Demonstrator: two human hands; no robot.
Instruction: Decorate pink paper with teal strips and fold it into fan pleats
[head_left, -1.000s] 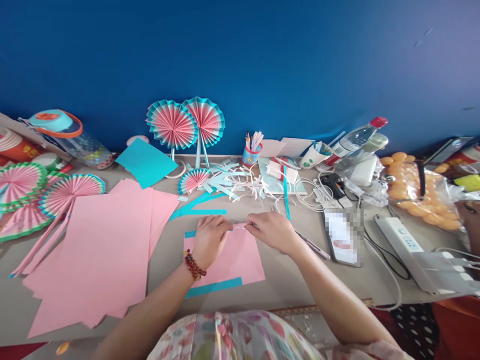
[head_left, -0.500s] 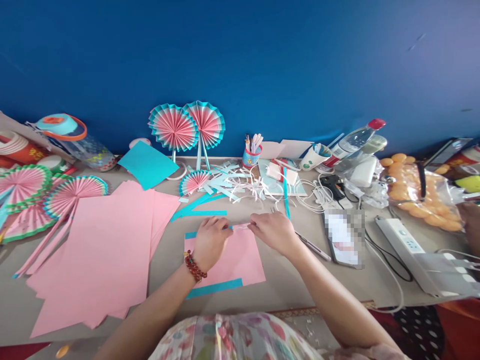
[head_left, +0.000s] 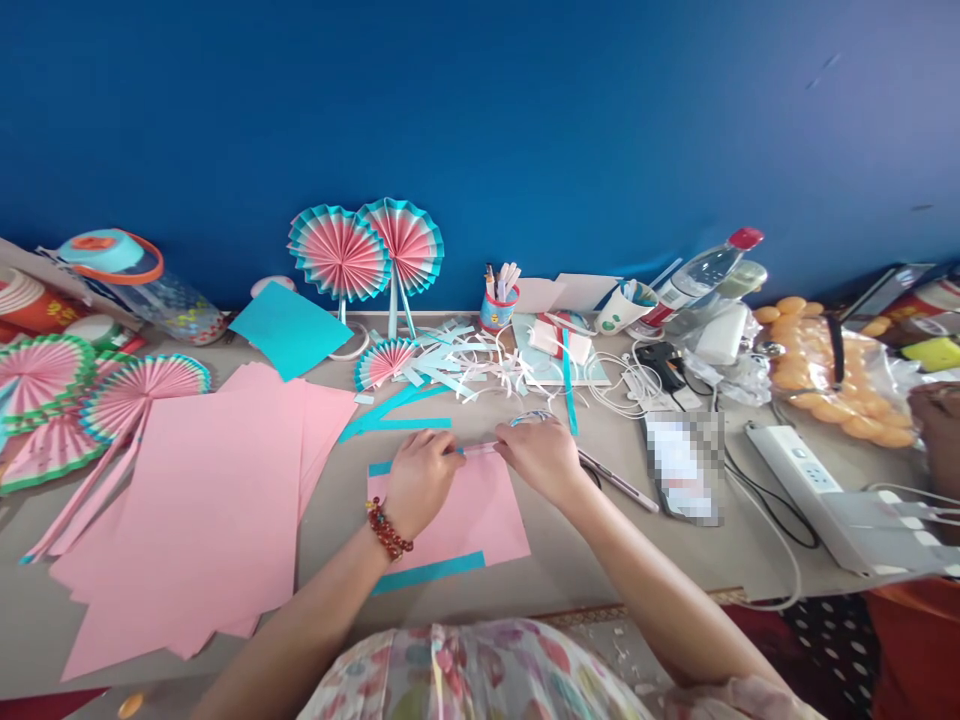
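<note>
A pink paper sheet with teal strips along its near and far edges lies on the table in front of me. My left hand, a red bead bracelet on its wrist, presses and pinches the sheet's far edge. My right hand pinches the same far edge a little to the right, fingers closed on the fold. The two hands nearly touch at the fold. A roll of tape lies just beyond my right hand.
A stack of pink sheets lies left, paper fans further left, two upright fans at the wall. Paper scraps, a pen cup, cables, a phone, a power strip and bagged oranges crowd the right.
My hands stay on the sheet's far edge and have shifted only slightly. The view has moved a little, and the tape roll now shows beyond my right hand.
</note>
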